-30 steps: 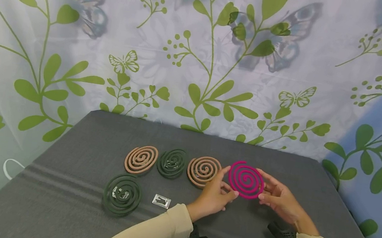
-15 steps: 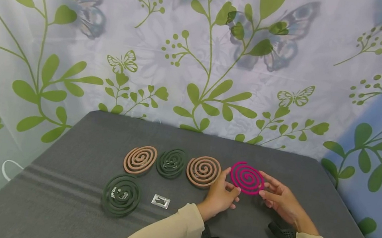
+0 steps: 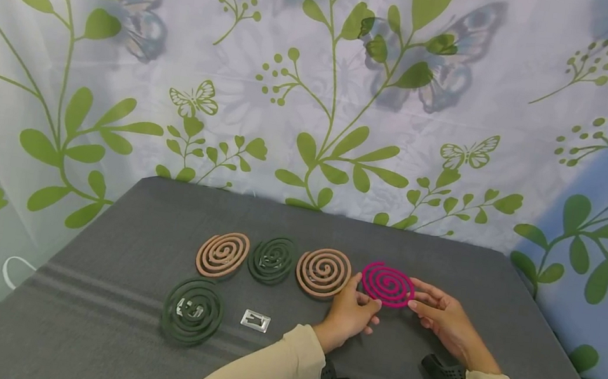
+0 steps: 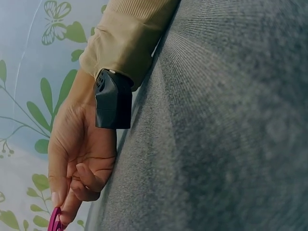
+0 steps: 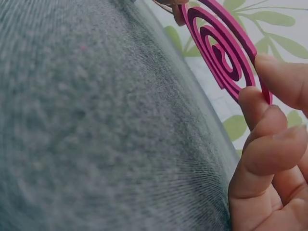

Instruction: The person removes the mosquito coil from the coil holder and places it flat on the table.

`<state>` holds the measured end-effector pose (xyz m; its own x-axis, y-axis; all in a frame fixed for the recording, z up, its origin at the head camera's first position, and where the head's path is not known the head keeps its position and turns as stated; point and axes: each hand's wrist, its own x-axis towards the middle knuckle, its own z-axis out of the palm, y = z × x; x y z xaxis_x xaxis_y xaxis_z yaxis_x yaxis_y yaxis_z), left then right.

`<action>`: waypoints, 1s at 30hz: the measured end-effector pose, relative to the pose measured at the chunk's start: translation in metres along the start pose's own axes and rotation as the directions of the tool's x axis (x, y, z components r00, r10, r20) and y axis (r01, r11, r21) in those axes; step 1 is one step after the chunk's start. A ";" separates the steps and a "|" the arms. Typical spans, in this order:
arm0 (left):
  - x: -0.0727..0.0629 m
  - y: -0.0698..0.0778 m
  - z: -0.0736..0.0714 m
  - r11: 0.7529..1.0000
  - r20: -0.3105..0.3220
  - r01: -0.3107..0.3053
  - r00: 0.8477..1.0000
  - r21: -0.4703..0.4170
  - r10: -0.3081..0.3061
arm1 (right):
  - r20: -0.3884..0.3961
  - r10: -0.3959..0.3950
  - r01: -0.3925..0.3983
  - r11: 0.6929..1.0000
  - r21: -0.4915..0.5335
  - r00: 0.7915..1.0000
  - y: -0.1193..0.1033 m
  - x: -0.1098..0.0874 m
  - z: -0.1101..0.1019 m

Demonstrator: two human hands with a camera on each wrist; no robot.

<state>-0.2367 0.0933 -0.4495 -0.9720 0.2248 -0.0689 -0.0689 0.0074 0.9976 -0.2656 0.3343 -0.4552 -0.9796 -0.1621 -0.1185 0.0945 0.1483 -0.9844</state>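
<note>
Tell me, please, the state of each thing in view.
Pink coil: held between both hands
Left hand: pinching pink coil
Right hand: pinching pink coil
Brown coils: set down, unheld
Green coils: set down, unheld
Metal plate: lying on table, uncovered
Curtain: hanging

A grey table (image 3: 111,292) lies below the grip. Left of the grip sit a tan coil (image 3: 324,272), a green coil (image 3: 273,261) and, farther on, another tan coil (image 3: 223,256); on the near side, also left, lie a metal plate (image 3: 256,321) and, farther out, another green coil (image 3: 195,322).
</note>
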 end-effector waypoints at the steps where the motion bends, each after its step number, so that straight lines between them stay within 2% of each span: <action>1: 0.000 0.000 0.000 1.000 0.000 0.008 1.000 0.004 -0.008 | -0.006 0.002 -0.002 1.000 -0.009 1.000 0.000 0.000 0.000; 7: -0.002 0.002 0.002 0.999 -0.010 0.036 0.999 0.017 -0.036 | -0.033 0.009 -0.012 0.996 -0.086 0.999 0.001 -0.001 0.004; 20: -0.006 0.003 0.003 0.997 -0.025 0.061 0.998 0.056 -0.060 | -0.062 0.002 -0.012 0.986 -0.168 0.998 0.004 0.000 0.008; 30: -0.004 0.001 0.004 0.989 -0.020 0.103 0.995 0.103 -0.102 | -0.055 -0.078 0.059 0.957 -0.285 0.995 0.003 -0.003 0.013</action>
<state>-0.2323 0.0960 -0.4487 -0.9642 0.2034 -0.1702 -0.1455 0.1310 0.9806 -0.2597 0.3224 -0.4598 -0.9923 -0.1192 -0.0337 -0.0183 0.4102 -0.9118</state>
